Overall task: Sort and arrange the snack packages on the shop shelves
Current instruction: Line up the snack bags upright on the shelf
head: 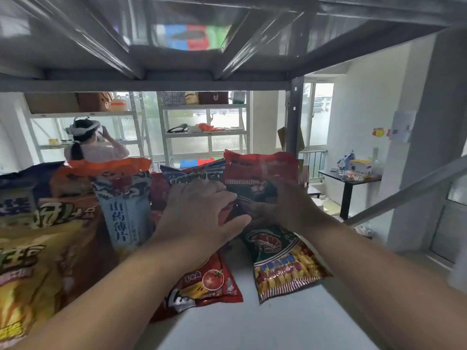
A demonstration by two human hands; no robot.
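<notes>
Bright daylight from rear windows (225, 127), dim shelf underside (177, 29), soft blur, wide-angle bending at edges.

Both bare forearms reach forward and converge toward the centre of the view. The left hand (199, 213) lies palm down, fingers spread and lightly bent, thumb extended toward the right. The right hand (285, 205) sits just beside it, back of the hand up, fingers curled inward (fingertips blurred, so the exact grip cannot be confirmed). The left thumb nearly meets the right fingers.
</notes>
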